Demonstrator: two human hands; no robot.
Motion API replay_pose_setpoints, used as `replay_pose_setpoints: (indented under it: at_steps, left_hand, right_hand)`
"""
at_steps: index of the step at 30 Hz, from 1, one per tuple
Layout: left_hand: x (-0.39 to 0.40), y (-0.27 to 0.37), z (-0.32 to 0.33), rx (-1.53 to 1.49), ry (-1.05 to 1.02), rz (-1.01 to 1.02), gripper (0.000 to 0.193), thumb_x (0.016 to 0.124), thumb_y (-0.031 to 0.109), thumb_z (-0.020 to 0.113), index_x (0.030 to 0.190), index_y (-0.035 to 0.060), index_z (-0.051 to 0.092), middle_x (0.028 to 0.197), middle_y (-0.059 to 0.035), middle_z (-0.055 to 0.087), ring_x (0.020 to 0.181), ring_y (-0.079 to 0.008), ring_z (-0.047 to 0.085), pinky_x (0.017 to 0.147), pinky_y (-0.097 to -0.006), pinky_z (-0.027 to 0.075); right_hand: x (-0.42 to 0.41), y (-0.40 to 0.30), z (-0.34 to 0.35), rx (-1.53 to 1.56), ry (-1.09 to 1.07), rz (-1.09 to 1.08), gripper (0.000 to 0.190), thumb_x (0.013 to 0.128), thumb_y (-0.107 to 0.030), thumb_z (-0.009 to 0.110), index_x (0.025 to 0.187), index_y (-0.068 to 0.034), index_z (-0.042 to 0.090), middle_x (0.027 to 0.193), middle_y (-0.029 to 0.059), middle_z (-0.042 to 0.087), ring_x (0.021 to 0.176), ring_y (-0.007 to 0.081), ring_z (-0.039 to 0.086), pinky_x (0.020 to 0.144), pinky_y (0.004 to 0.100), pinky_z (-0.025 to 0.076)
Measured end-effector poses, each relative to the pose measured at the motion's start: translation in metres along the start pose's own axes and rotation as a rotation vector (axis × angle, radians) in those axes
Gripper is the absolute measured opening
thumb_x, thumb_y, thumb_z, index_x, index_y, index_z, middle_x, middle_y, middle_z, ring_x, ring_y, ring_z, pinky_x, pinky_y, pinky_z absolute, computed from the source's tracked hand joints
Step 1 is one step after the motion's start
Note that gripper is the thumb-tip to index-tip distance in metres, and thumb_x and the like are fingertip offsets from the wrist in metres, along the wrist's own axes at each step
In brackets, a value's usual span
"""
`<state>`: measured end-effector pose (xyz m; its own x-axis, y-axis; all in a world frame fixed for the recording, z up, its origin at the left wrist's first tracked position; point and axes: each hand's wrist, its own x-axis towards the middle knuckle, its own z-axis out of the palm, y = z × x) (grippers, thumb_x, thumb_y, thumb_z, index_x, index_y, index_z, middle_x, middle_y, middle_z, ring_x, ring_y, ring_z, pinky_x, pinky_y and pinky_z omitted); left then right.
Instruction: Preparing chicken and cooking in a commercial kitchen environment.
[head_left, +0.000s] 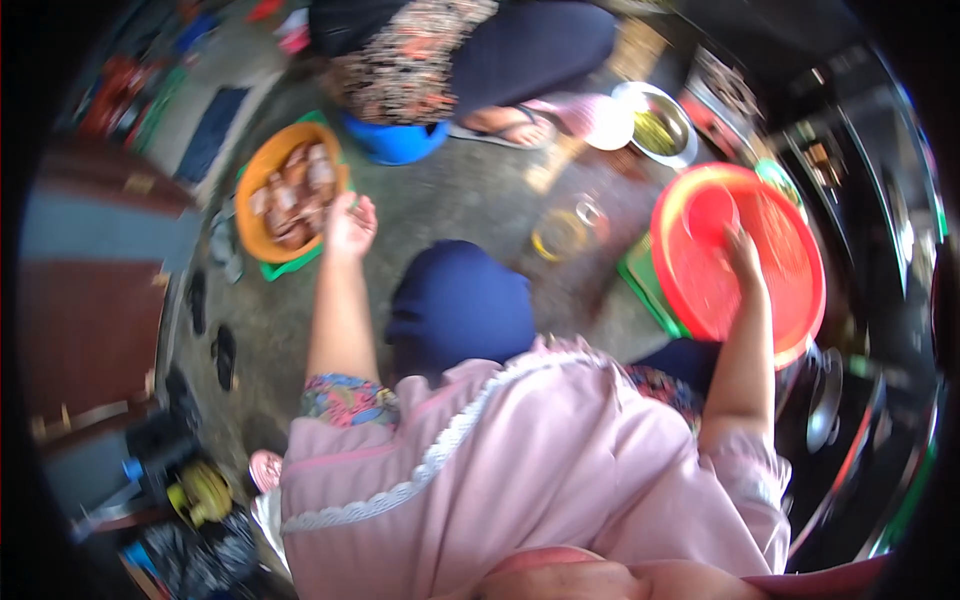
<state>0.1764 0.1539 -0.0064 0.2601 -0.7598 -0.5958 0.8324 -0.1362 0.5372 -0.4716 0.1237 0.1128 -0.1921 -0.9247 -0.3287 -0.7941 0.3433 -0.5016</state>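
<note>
My left hand (352, 229) is palm up with its fingers loosely spread, holding nothing. It is beside the near right rim of an orange plastic basin (255, 157), which contains several pieces of what look like raw meat or fish (296, 196). A green tray or basket (292, 265) shows beneath that basin. On the right, my right hand (742, 255) grips a red plastic dipper (711, 214) inside a large red basin (705, 300). Water seems to be in this basin, though blur obscures its level. Under its left side is a green plastic crate (651, 289).
Across from me, another person's sandaled foot (517, 127) rests near a blue plastic bucket or stool (396, 142). A metal bowl with green vegetables (656, 127) stands at the upper right, near a gas stove (724, 97). Dark slippers (223, 356) lie on the concrete floor (300, 322).
</note>
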Motion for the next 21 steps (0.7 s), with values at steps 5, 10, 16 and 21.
replay_pose_setpoints:
  at_steps: [5,10,16,21]
  left_hand:
    - [-0.074,-0.002,0.148,0.122,-0.386,-0.126,0.029,0.079,0.029,0.053,0.098,0.0069,0.049,0.086,-0.0070,0.055,0.074,-0.0156,0.055,0.060,-0.0257,0.047]
    - [-0.139,-0.043,0.243,0.203,-0.685,-0.182,0.031,0.081,0.028,0.050,0.102,0.0053,0.048,0.094,-0.0058,0.053,0.076,-0.0137,0.053,0.063,-0.0245,0.045]
    - [-0.155,-0.108,0.241,0.997,-0.846,0.395,0.036,0.077,0.016,0.053,0.110,0.0064,0.044,0.109,-0.0017,0.045,0.080,-0.0072,0.047,0.068,-0.0209,0.038]
    - [-0.150,-0.114,0.244,1.085,-0.757,0.307,0.036,0.080,0.021,0.049,0.114,0.0107,0.042,0.112,-0.0028,0.042,0.082,-0.0084,0.046,0.067,-0.0207,0.038]
  right_hand:
    - [-0.034,-0.046,-0.005,0.234,0.150,0.077,0.036,0.082,-0.033,0.042,0.079,-0.001,0.058,0.059,0.0059,0.055,0.051,0.0134,0.053,0.047,0.0275,0.041]
    - [-0.041,-0.056,0.004,0.508,-0.030,0.063,0.034,0.081,-0.033,0.045,0.085,-0.002,0.059,0.070,0.0060,0.060,0.061,0.0107,0.057,0.052,0.0250,0.043]
    - [-0.058,-0.123,0.049,0.507,-0.340,-0.014,0.033,0.080,-0.032,0.043,0.084,-0.004,0.060,0.069,0.0047,0.061,0.066,0.0110,0.057,0.054,0.0252,0.043]
    - [-0.046,-0.133,0.071,0.277,-0.330,-0.047,0.032,0.077,-0.030,0.041,0.077,-0.004,0.061,0.064,0.0075,0.060,0.064,0.0168,0.057,0.057,0.0286,0.044]
